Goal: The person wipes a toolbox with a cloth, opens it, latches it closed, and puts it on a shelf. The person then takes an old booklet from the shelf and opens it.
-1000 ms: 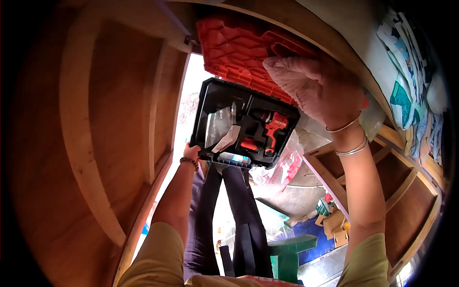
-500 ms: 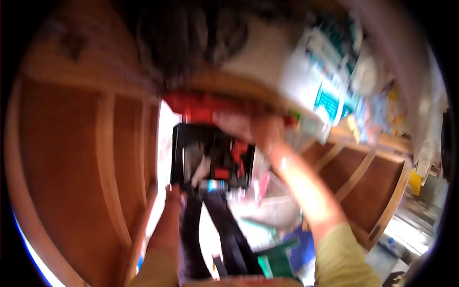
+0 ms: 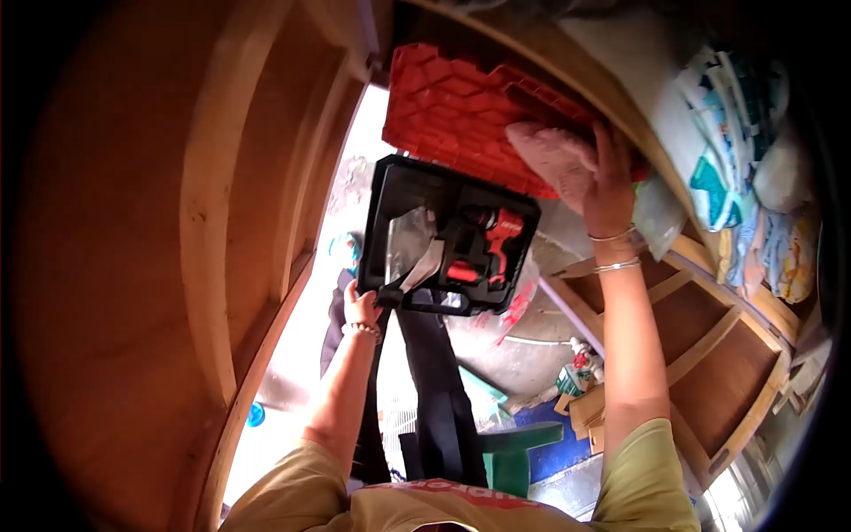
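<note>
An opened tool case shows a black tray (image 3: 452,199) and a raised red lid (image 3: 470,111). In the tray lie a red and black drill (image 3: 503,238), a red battery (image 3: 463,271), a clear plastic bag (image 3: 409,244) and a pale strip-like piece (image 3: 425,265). My left hand (image 3: 361,306) grips the tray's lower left corner, thumb on the rim. Against the inside of the lid, my right hand (image 3: 608,182) holds a pink cloth (image 3: 557,158); part of its fingers is hidden by the cloth.
A wooden panel (image 3: 115,230) stands at the left, a framed wooden door (image 3: 722,372) at the right. Folded cloths and bags (image 3: 731,151) lie at the upper right. Below are a green stool (image 3: 510,452), cardboard pieces (image 3: 587,414) and a red and white plastic bag (image 3: 505,319).
The camera view swung away and back. My right hand and the pink cloth remain at the lid, now with fingers more extended. My left hand still holds the tray's corner.
</note>
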`<state>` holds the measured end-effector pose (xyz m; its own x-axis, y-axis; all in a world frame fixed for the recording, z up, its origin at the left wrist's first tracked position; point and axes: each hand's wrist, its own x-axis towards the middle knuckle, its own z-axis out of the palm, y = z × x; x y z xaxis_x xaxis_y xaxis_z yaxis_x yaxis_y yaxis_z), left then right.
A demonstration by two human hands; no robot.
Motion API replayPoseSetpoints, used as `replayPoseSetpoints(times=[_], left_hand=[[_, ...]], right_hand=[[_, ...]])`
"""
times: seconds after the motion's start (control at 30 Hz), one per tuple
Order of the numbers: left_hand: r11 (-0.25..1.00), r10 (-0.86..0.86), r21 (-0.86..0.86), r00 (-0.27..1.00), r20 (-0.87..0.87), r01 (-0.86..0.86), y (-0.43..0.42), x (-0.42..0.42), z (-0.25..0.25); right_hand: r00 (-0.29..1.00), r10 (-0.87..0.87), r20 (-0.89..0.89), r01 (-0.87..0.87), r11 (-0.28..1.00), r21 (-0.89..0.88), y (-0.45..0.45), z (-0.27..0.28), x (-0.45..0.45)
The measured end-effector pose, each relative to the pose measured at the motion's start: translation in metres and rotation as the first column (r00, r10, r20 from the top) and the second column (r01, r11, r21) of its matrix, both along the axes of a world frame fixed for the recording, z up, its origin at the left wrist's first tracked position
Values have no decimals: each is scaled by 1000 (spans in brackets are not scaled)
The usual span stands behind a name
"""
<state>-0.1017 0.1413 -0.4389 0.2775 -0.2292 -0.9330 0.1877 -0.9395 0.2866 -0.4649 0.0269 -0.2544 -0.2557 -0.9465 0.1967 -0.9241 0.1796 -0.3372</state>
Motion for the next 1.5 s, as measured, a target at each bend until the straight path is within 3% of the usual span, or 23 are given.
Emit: replayPoseSetpoints(times=[0.1,0.17,0.23,0.3,0.37,0.4,0.43,0.5,0.57,0.67,0.73,0.8,0.83,1.0,1.07,1.3,1.4,1.43,1.5], left_hand=[[994,110,2,992,-65,-110,6,-11,23],[994,70,-73,993,-99,-77,10,-4,12],[994,60,-85,992,-110,-69,10,-2,13],[988,125,-78,988,-92,-133,4,-9,21],[989,118,-74,989,-89,-125,3,-10,22],[990,111,-76,990,-92,-118,0,-10,22],[990,130,-51,989,-71,-134,-3,-13,26],[992,117,-41,990,-79,-121,-1,-10,23],[992,111,-46,989,-93,-115,2,-7,23],[995,88,-43,991,-97,-93,-1,-8,25],[997,62,-38,994,-92,-65,0,-6,23],[995,84,-35,991,-101,-88,-4,-10,26],[993,111,-31,987,-114,-116,-4,-11,28],[992,123,-22,983,-136,-127,2,-3,17],[993,115,-8,987,-113,-116,0,-5,18],[995,100,-14,993,-65,-101,-3,-10,18],[995,99,-27,993,-70,-101,-4,-11,18],[995,97,-25,993,-69,-99,-5,-12,19],[996,85,-11,995,-44,-85,-6,-13,21]], right_hand=[[999,32,12,-31,999,-32,20,-6,20],[976,216,22,-217,975,42,33,-17,30],[958,272,95,-288,913,288,61,-42,42],[945,105,309,-308,600,738,90,-55,62],[747,58,662,-655,229,720,96,-69,81],[741,-55,670,-653,178,737,100,-78,93],[700,12,714,-680,314,662,105,-84,102],[704,-11,710,-641,422,641,98,-103,118],[823,-96,560,-487,389,782,63,-108,136],[808,-163,567,-431,493,756,37,-155,154],[825,-65,562,-436,560,705,23,-182,164],[845,-2,534,-455,521,722,27,-205,171],[862,67,503,-470,479,742,27,-204,174],[813,-136,566,-434,507,745,69,-168,156],[643,-163,748,-481,674,561,92,-154,138],[603,-151,783,-569,607,555,127,-106,101],[329,-440,836,-547,633,548,132,-102,103],[327,-442,835,-546,633,549,134,-104,105],[475,-425,770,-327,727,603,139,-118,112]])
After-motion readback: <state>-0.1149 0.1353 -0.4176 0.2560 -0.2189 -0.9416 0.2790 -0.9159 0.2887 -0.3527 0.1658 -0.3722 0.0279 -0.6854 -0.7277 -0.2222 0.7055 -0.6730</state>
